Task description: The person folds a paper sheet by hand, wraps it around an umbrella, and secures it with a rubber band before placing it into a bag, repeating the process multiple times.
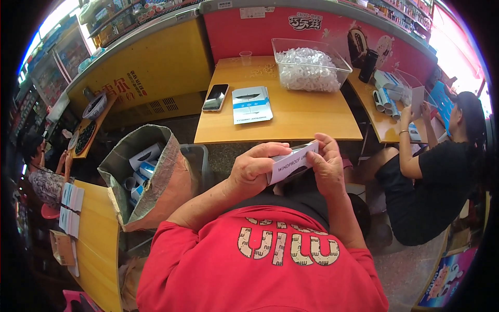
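Note:
In front of my lap, both hands hold a white printed card sleeve (290, 167) with a dark picture on it. It is tilted, its right end higher. My left hand (253, 167) grips the left end, fingers along the top edge. At the other end my right hand (330, 167) pinches the sleeve, thumb on the near face and fingers behind. Whether the sleeve is folded flat or opened out is hard to tell. Ahead on the wooden table (306, 117) lies a stack of white-and-blue printed cards (251, 106), with a phone (215, 98) to its left.
A clear bin (312, 86) of small white plastic pieces stands at the table's back right, a clear cup (246, 57) at its back left. Left of me sits a large woven sack (171, 182) holding rolled sleeves. At right, a person (442, 166) handles a card beside another table.

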